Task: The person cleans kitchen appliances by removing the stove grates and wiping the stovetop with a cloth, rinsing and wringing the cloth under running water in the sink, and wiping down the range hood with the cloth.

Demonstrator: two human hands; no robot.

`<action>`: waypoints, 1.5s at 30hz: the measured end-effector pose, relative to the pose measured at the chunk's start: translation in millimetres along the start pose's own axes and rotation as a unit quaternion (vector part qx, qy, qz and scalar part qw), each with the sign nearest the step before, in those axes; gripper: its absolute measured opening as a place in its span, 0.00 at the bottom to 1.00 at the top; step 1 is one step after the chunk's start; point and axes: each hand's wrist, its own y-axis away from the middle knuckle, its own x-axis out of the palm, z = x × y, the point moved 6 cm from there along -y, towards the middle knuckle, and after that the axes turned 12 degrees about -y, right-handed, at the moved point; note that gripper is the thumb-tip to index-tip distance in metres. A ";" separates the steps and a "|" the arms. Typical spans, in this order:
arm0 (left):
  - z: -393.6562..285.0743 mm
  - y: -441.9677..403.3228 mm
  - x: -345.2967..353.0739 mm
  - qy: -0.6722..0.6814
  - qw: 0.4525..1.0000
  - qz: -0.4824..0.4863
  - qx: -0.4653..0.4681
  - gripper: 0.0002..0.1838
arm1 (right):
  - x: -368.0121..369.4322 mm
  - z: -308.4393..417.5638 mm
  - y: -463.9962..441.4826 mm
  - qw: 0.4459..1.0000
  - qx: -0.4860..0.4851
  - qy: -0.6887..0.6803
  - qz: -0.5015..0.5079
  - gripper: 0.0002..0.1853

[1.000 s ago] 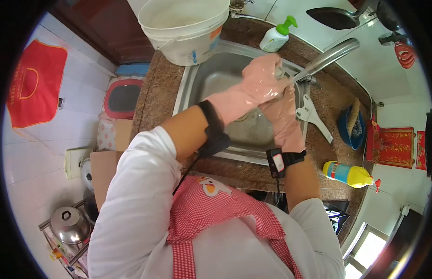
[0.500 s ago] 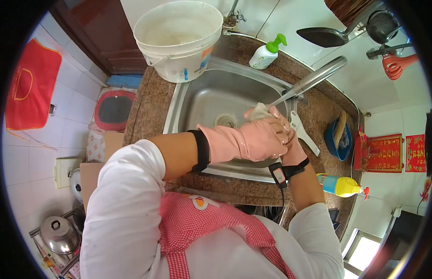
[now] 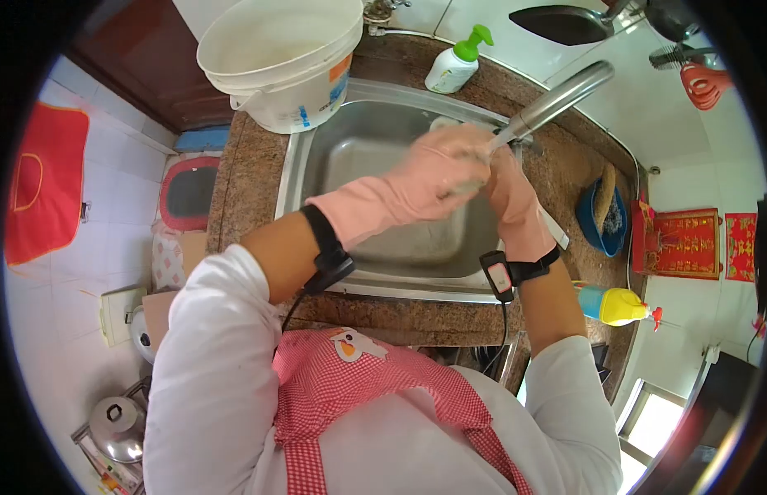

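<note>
Both of my hands wear pink rubber gloves and are over the steel sink [image 3: 317, 124], close together below the tap [image 3: 565, 101]. My left hand [image 3: 445, 169] is smeared by motion, its fingers curled round a wet greyish cloth [image 3: 459, 191] that shows only in part. Beside it, my right hand [image 3: 509, 186] is directly under the spout. Its fingers are blurred and partly hidden by the left hand, so its grip does not show. A pale patch beyond the left hand is too blurred to name.
A large white bucket [image 3: 276, 82] stands at the sink's back left corner. Behind the sink is a green-topped pump bottle [image 3: 453, 70]. To the right are a blue basket [image 3: 596, 223] with a brush and a yellow spray bottle [image 3: 623, 307]. A ladle [image 3: 565, 25] hangs on the wall.
My left hand has drawn back from over the right one and turned. Both hands have moved up toward the spout. The whole view has shifted a little.
</note>
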 end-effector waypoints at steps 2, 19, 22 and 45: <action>16.3 18.6 5.8 0.075 0.984 -0.012 -0.162 0.22 | -6.5 4.7 -7.8 0.993 -0.012 0.063 -0.095 0.12; 47.5 73.0 63.1 0.274 0.594 -0.211 -0.726 0.16 | 28.3 13.8 56.2 0.966 -0.099 -0.011 -0.239 0.26; 36.8 56.7 44.5 0.106 0.721 -0.231 -0.644 0.14 | 39.3 8.2 60.1 0.968 -0.024 -0.139 -0.208 0.29; 15.8 59.8 9.5 0.190 0.727 -0.158 -0.640 0.25 | 28.5 32.6 55.9 0.885 -0.161 0.403 -0.170 0.16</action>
